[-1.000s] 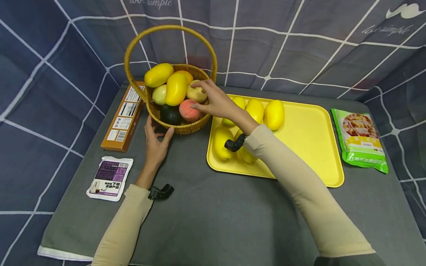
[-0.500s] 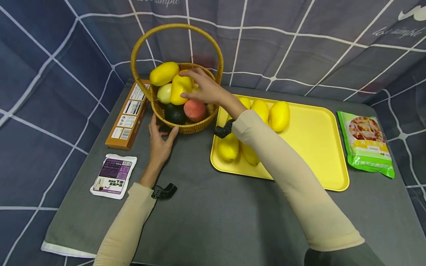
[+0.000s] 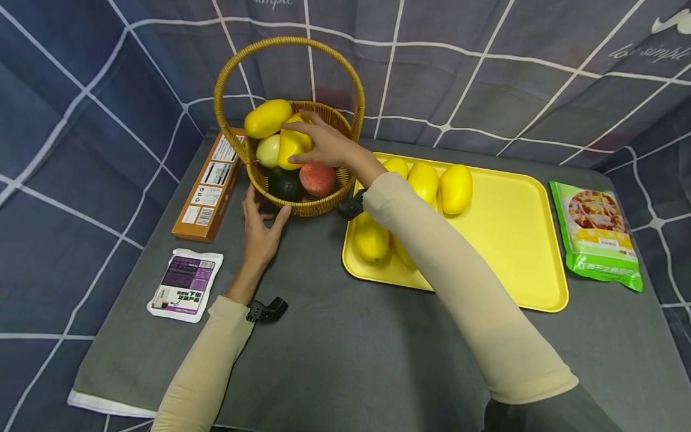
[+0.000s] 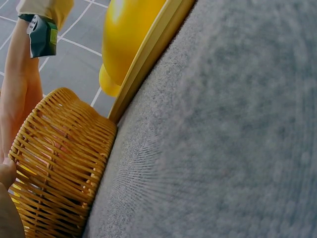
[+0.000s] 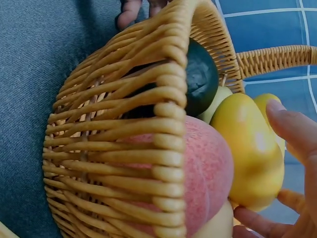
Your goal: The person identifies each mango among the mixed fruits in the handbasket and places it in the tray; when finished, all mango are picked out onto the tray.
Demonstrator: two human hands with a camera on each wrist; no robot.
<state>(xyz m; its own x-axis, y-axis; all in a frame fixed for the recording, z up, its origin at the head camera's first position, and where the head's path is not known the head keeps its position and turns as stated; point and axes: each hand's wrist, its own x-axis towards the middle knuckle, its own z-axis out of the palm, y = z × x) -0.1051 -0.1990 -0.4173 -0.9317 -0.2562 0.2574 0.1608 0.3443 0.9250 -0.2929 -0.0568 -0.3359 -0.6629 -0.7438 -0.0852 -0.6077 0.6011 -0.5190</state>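
Observation:
The right hand (image 3: pixel 324 141) reaches into a wicker basket (image 3: pixel 315 208) and grips a yellow mango (image 3: pixel 291 150) lying on top of the fruit. In the right wrist view the thumb (image 5: pixel 292 124) lies along one side of that mango (image 5: pixel 250 153) and the fingertips meet its other side. Around it sit another mango (image 3: pixel 268 118), a pale green fruit (image 3: pixel 267 151), a dark green avocado-like fruit (image 3: pixel 285 184) and a pink peach (image 3: pixel 317 180). The left hand (image 3: pixel 261 237) holds the basket at its near left side, thumb at the front, fingers bent round the wall.
On the right a yellow tray (image 3: pixel 502 240) carries several more mangoes (image 3: pixel 455 189). Beyond it lies a green food packet (image 3: pixel 598 234). A brown box (image 3: pixel 207 192) stands left of the basket, with a white-and-purple pouch (image 3: pixel 185 285) nearer. The basket's tall handle (image 3: pixel 288 41) arches above the fruit.
The right hand has moved left from over the peach and the pale fruit behind it to the mango, and its fingers have closed round it. The left hand stays at the basket.

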